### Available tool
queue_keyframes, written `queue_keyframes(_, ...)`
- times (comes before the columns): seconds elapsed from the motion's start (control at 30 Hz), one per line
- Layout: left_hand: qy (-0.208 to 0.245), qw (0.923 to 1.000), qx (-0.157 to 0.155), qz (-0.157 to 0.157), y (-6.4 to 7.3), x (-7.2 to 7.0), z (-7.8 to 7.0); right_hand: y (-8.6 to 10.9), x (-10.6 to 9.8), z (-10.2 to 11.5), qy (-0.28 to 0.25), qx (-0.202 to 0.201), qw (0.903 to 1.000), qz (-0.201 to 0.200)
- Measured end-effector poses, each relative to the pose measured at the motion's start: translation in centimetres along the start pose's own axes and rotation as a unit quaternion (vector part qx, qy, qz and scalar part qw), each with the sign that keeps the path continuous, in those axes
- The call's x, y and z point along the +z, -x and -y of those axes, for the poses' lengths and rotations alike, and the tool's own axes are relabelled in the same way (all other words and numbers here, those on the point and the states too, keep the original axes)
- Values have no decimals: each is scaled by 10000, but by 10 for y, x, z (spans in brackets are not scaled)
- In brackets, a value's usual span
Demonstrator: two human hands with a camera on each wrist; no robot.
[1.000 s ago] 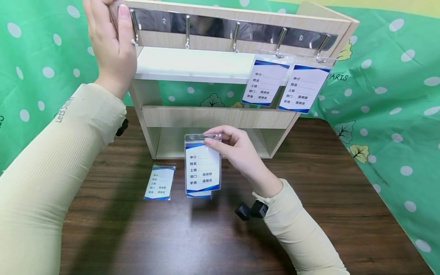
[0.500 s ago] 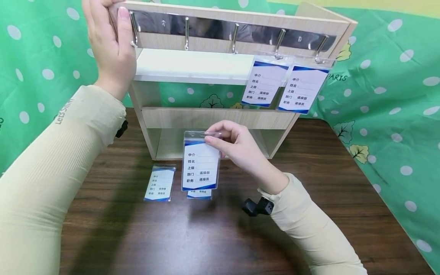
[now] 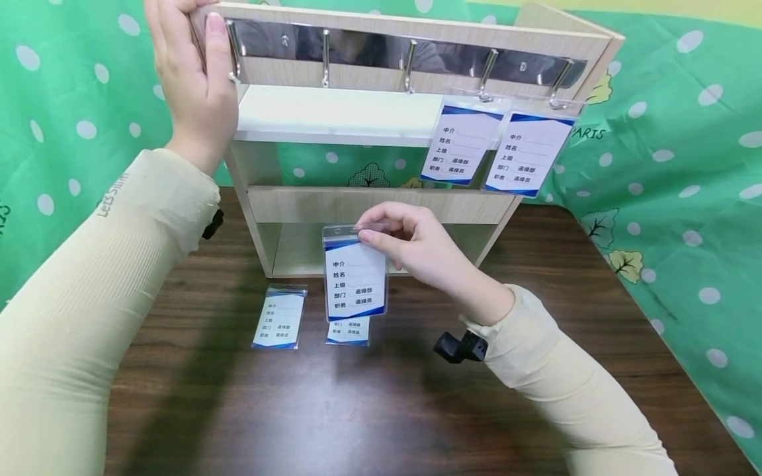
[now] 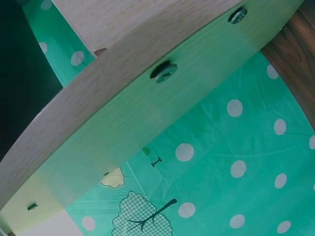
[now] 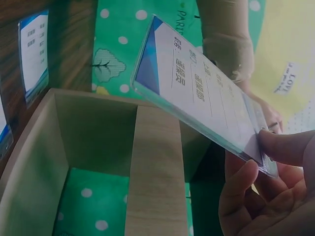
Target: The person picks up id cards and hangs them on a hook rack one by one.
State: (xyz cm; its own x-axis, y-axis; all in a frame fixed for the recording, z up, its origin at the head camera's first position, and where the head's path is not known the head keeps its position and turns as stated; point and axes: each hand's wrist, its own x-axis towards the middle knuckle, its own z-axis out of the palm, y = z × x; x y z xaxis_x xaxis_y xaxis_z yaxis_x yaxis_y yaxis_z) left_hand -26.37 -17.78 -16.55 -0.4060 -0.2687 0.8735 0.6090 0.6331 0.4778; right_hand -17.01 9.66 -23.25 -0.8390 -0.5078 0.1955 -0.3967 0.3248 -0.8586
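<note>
My right hand (image 3: 411, 241) pinches a clear-sleeved name badge (image 3: 355, 277) by its top edge, between thumb and fingers. The badge is raised in front of the wooden hook rack (image 3: 375, 203), printed side toward the head camera. In the right wrist view, the thumb lies on the badge's (image 5: 197, 88) printed face near the slot end. My left hand (image 3: 199, 92) holds the rack's upper left corner, thumb along the front beside the leftmost hook (image 3: 234, 53). Its fingertips are partly cut off by the frame.
Two badges hang from the two rightmost hooks, the inner badge (image 3: 461, 142) and the outer badge (image 3: 528, 153). On the dark wooden table (image 3: 286, 410) lie a left badge (image 3: 280, 317) and another badge (image 3: 348, 332), partly covered in view by the held one. Green dotted cloth (image 3: 655, 198) surrounds the table.
The held badge has risen slightly, showing more of the table badge below it. My right hand has shifted a little up and right. My left hand stays on the rack.
</note>
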Motion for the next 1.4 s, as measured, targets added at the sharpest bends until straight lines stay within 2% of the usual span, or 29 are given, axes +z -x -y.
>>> queue_keyframes(0.23, 39, 10000, -81, -4, 0, 0, -2, -5, -5, 6, 344, -79, 9994, -18)
queue_keyframes(0.47, 96, 9999, 6, -37, 1, 0, -2, -11, -11, 14, 578, -44, 9983, 27)
queue_keyframes(0.63, 143, 9999, 47, 10, 1, 1, -5, -12, -14, 19, 716, -172, 9973, 41)
queue_keyframes(0.83, 274, 9996, -57, -13, 1, -1, -10, -15, -17, 28, 969, -320, 9947, 148)
queue_keyframes(1.07, 152, 9998, -83, -5, 1, -3, -7, -19, -23, 39, 1274, -226, 9914, 184)
queue_keyframes(1.4, 68, 9999, -114, -11, 0, -1, -6, -20, -38, 47, 1314, -60, 9913, -41)
